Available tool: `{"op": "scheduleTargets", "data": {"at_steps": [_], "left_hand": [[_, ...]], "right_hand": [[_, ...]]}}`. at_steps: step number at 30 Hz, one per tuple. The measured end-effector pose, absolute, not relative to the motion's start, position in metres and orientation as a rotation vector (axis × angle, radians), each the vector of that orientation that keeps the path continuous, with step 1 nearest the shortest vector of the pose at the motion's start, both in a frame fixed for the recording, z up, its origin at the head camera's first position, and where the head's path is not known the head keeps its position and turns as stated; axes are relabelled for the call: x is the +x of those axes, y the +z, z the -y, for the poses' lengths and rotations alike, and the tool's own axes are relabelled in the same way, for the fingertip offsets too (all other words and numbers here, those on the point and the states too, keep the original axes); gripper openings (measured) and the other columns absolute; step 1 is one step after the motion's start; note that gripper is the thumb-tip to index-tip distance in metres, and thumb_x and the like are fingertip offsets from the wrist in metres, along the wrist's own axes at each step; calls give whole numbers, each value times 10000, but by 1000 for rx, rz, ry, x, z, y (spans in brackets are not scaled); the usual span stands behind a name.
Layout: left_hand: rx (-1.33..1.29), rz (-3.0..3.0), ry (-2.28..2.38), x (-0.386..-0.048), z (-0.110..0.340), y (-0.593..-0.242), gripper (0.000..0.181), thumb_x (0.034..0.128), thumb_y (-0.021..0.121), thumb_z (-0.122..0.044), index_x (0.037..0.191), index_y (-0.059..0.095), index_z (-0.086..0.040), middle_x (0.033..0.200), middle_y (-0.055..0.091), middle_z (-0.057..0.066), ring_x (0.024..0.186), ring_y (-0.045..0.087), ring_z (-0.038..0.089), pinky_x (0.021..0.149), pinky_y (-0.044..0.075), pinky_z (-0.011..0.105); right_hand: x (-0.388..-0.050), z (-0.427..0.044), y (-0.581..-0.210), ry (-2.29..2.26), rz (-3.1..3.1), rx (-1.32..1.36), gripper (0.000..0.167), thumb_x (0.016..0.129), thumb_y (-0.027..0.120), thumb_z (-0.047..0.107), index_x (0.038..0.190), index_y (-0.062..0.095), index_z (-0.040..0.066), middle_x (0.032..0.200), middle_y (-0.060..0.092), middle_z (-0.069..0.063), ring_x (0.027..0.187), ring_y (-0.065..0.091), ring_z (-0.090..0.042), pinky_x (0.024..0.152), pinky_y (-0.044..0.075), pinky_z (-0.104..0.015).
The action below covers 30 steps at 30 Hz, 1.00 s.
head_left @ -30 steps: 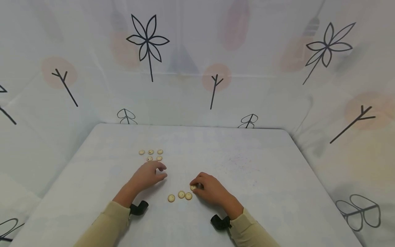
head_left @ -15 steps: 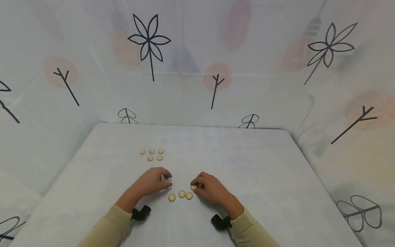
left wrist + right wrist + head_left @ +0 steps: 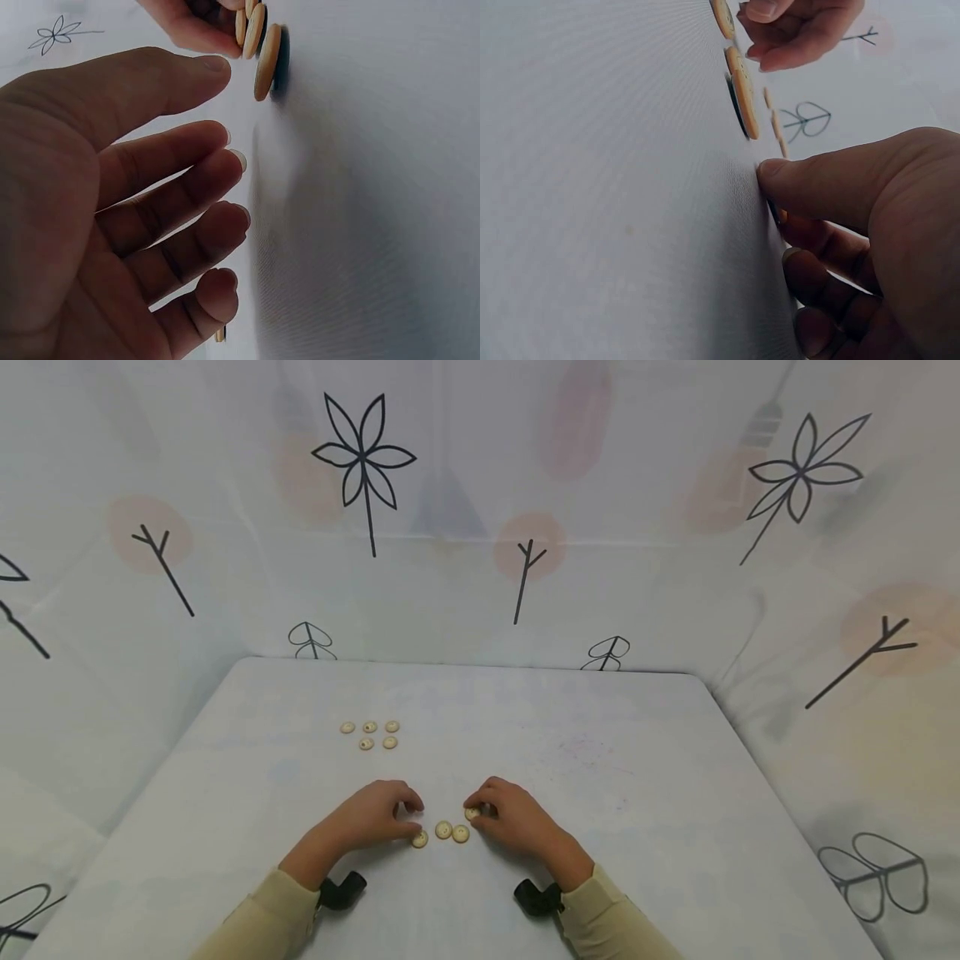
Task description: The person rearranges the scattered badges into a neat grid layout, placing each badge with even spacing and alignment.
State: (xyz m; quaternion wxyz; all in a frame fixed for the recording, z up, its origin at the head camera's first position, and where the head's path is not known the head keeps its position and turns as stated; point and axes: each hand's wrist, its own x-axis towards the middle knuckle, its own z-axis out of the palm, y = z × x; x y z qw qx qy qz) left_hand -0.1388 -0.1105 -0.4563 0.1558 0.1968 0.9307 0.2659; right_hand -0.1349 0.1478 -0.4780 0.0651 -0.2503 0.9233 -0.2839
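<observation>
Round cream-coloured buttons lie on the white table. My left hand (image 3: 366, 818) is beside the leftmost front button (image 3: 421, 840), thumb close to it and fingers relaxed and apart; the left wrist view shows a small gap between thumb and button. Between the hands, a pale button (image 3: 443, 830) and a neighbouring button (image 3: 461, 834) lie side by side, seemingly touching. With thumb and forefinger my right hand (image 3: 519, 820) pinches another button (image 3: 472, 814) at the tabletop; in the right wrist view the thumb (image 3: 817, 184) partly hides it.
Farther back on the left, several similar buttons (image 3: 370, 727) lie in two short rows on the white tabletop (image 3: 570, 710). Faint purplish marks (image 3: 585, 750) stain the right side. A patterned cloth (image 3: 450, 593) hangs behind and around the table.
My left hand has come nearer and to the right, away from the back rows, down to the leftmost front button. The right hand keeps its pinch on its button.
</observation>
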Motion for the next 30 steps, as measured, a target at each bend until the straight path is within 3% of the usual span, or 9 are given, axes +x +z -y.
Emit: {"op": "scheduleTargets", "data": {"at_steps": [7, 30], "left_hand": [[622, -2648, 736, -135, 108, -454, 304, 789, 779, -365, 1020, 706, -181, 907, 624, -112, 791, 516, 89, 726, 465, 290], [723, -2626, 683, -134, 105, -464, 147, 788, 776, -294, 911, 706, -254, 865, 570, -151, 755, 501, 60, 692, 448, 253]], "right_hand": [[-135, -148, -477, -856, -2780, -751, 194, 911, 664, 247, 1095, 713, 211, 1031, 598, 90, 854, 518, -42, 751, 468, -253], [-134, -148, -475, -856, -2781, -761, 195, 911, 663, 246, 1095, 713, 208, 1033, 601, 85, 847, 514, -39, 743, 465, -247]]}}
